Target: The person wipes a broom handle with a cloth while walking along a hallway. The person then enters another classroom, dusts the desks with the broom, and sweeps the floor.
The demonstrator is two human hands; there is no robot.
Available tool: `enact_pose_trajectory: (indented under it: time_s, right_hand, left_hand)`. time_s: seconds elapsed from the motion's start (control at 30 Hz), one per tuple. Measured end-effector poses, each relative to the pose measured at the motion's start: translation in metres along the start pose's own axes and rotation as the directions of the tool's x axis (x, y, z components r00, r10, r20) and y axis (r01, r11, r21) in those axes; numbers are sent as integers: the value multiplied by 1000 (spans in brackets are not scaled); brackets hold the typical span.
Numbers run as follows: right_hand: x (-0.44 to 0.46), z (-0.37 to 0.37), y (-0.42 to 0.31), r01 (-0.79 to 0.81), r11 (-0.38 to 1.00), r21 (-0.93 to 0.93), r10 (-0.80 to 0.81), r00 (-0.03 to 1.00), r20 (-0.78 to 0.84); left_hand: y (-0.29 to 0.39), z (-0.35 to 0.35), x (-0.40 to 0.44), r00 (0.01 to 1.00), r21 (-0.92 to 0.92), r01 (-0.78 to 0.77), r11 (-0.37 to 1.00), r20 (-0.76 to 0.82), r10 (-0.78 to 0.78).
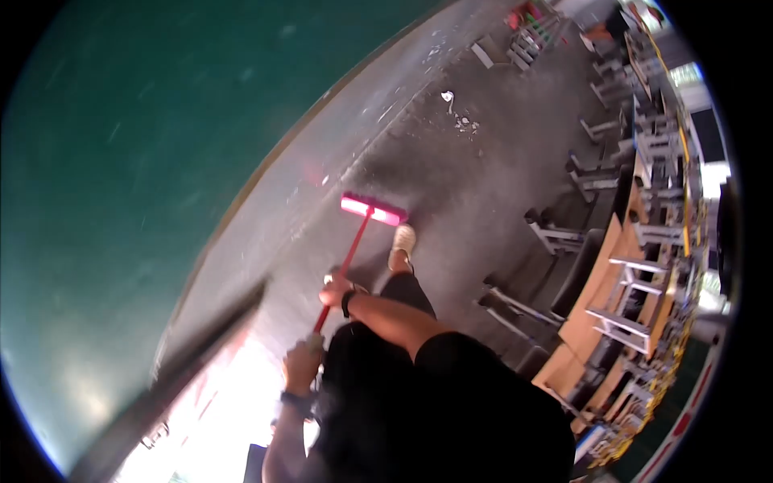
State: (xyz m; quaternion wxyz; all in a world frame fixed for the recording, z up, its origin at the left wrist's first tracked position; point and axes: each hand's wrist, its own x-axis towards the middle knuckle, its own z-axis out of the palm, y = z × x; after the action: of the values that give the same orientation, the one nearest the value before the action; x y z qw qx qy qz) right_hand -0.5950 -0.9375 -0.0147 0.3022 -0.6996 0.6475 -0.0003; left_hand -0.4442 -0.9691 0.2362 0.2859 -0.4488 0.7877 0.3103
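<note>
My right hand, with a black band at the wrist, is wrapped round the red handle of a broom. Nearer my body, at the upper end of the same handle, my left hand grips it too. The broom's bright pink head rests on the grey floor, just beside my light-coloured shoe. Farther ahead on the floor lie white scraps and a larger white piece.
A large green board rises on the left above a grey wall. Rows of desks run along the right, with an upturned stool on one. More stools stand at the far end. Bright light comes in at lower left.
</note>
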Motion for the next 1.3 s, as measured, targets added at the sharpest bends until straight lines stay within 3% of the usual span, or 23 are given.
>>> enact_pose_trajectory:
  time_s: [0.07, 0.1, 0.17, 0.2, 0.23, 0.27, 0.33, 0.4, 0.47, 0.5, 0.57, 0.6, 0.7, 0.8, 0.87, 0.97, 1.03, 1.07, 1.1, 1.2, 1.27, 1.3]
  right_hand:
    - [14, -16, 0, -64, 998, -26, 69, 968, 241]
    - [30, 26, 3, -42, 996, -76, 54, 984, 172]
    - [37, 39, 26, -60, 998, 22, 56, 989, 134]
    - [42, 52, 23, -43, 993, 112, 29, 992, 126]
    - [34, 56, 20, -86, 979, 185, 72, 994, 80]
    - [28, 58, 30, -114, 962, 249, 105, 993, 49]
    - [18, 48, 60, -153, 952, 267, 141, 988, 64]
    - [16, 40, 76, -86, 972, 219, 82, 996, 25]
    - [14, 42, 77, -56, 964, 261, 52, 998, 23]
    - [20, 58, 67, -55, 958, 280, 55, 998, 8]
    - [24, 70, 67, -57, 961, 270, 53, 998, 20]
    - [24, 69, 69, -57, 965, 254, 45, 998, 53]
    - [17, 70, 99, -28, 966, 258, 30, 1000, -2]
    - [30, 93, 146, -123, 935, 332, 158, 984, -82]
    - [38, 101, 195, -193, 931, 309, 256, 950, -179]
    - [44, 89, 291, -314, 924, 218, 364, 899, -245]
    - [39, 64, 358, -373, 909, 188, 411, 879, -241]
    - [32, 51, 385, -383, 906, 181, 421, 862, -281]
    - [26, 42, 409, -396, 903, 165, 429, 840, -333]
    - [9, 11, 426, -417, 904, 95, 421, 828, -370]
    - [-4, 1, 396, -424, 897, 124, 436, 800, -412]
    - [-5, 1, 375, -426, 893, 146, 449, 824, -345]
  left_hand:
    - [8, -1, 21, 964, -261, 260, 930, 119, -236]
    - [-3, 17, 33, 999, -287, 35, 957, 20, -31]
    - [-35, 69, 73, 975, -42, -222, 974, -39, 220]
    - [-54, 80, 83, 969, 210, -244, 947, 21, 245]
    - [-50, 73, 81, 993, 97, -121, 988, 28, 119]
    - [-17, 52, 85, 991, -61, 114, 992, 79, -109]
    - [18, 44, 109, 996, 49, 64, 997, 52, -67]
    - [36, 45, 114, 973, 102, 207, 973, 84, -216]
    - [43, 43, 114, 959, 160, 247, 956, 98, -265]
    - [36, 49, 110, 951, 49, 291, 955, 97, -294]
    - [-6, 74, 105, 992, 355, -42, 934, 123, -2]
    - [19, 73, 106, 967, 89, 239, 967, 65, -245]
    - [40, 71, 153, 961, 0, 265, 964, 89, -264]
    - [49, 97, 174, 927, -102, 353, 930, 175, -332]
    - [69, 110, 225, 945, 8, 284, 959, 169, -281]
    - [90, 147, 305, 983, -15, 172, 985, 64, -171]
    - [136, 147, 353, 999, -11, -47, 999, -18, 47]
    - [165, 135, 369, 997, -29, -75, 997, -24, 74]
    - [177, 141, 382, 977, -69, -181, 981, -125, 172]
    - [215, 115, 377, 982, -90, -179, 980, -83, 172]
    - [216, 97, 349, 998, -119, -63, 991, -10, 62]
    - [205, 89, 332, 997, -172, -54, 984, 47, 63]
